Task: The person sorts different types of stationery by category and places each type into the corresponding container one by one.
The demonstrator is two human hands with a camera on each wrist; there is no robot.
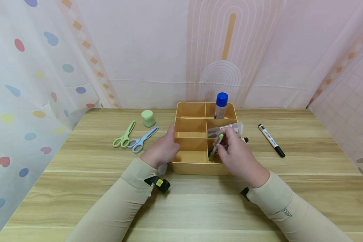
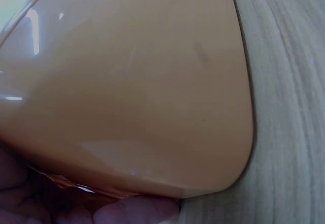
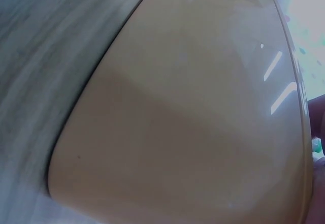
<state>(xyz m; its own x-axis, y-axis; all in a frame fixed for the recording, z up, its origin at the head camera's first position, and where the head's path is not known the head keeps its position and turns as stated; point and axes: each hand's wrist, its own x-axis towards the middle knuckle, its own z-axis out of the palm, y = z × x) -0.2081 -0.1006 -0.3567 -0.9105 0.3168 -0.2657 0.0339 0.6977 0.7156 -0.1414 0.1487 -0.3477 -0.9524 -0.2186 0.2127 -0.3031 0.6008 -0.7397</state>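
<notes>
A tan desk organizer (image 1: 202,168) with several compartments stands at the middle of the table. My left hand (image 1: 162,148) holds its left wall, the thumb over the rim and the fingers along the outside. Over the front right compartment, my right hand (image 1: 240,158) pinches a green marker (image 1: 220,137) between thumb and fingers. The marker is tilted, its lower end down inside that compartment. Behind that hand a clear plastic case (image 1: 237,127) lies across the right side, and a blue-capped glue stick (image 1: 222,100) stands in the back right compartment.
Left of the organizer lie green scissors (image 1: 125,135), blue scissors (image 1: 142,139) and a light green rounded block (image 1: 148,118). A small whitish item (image 1: 162,169) sits partly hidden by the left wrist. A black-and-white marker (image 1: 271,140) lies to the right. A patterned curtain (image 1: 157,50) hangs behind.
</notes>
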